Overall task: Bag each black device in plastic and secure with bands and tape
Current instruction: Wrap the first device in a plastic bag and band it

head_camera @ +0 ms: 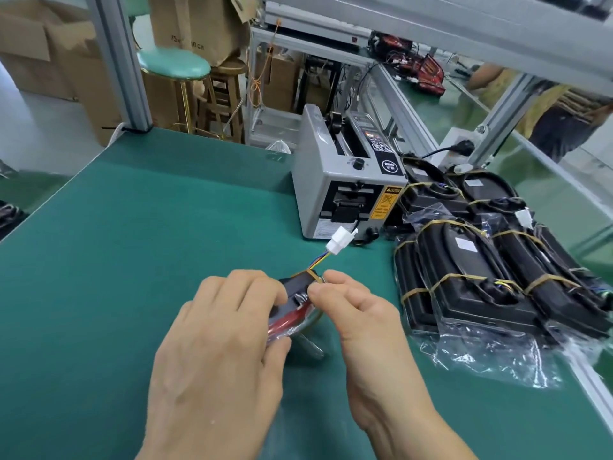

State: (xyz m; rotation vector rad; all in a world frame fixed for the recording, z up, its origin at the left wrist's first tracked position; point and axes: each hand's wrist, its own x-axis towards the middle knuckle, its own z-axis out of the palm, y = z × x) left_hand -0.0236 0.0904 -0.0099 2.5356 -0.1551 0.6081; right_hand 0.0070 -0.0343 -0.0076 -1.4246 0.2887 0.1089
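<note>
My left hand point(222, 330) grips a black device with a red lens point(292, 318), wrapped in clear plastic, at the middle of the green table point(132, 244). My right hand point(351, 313) pinches a yellow rubber band point(313, 275) that crosses the device's far end. Coloured wires run from that end up to a white connector point(340, 244). Most of the device is hidden under my left hand.
A grey tape dispenser machine point(345, 187) stands just beyond the device. To the right lies a pile of bagged black devices point(481, 270) bound with yellow bands. Stools and cardboard boxes stand behind the table; another person works at the far right.
</note>
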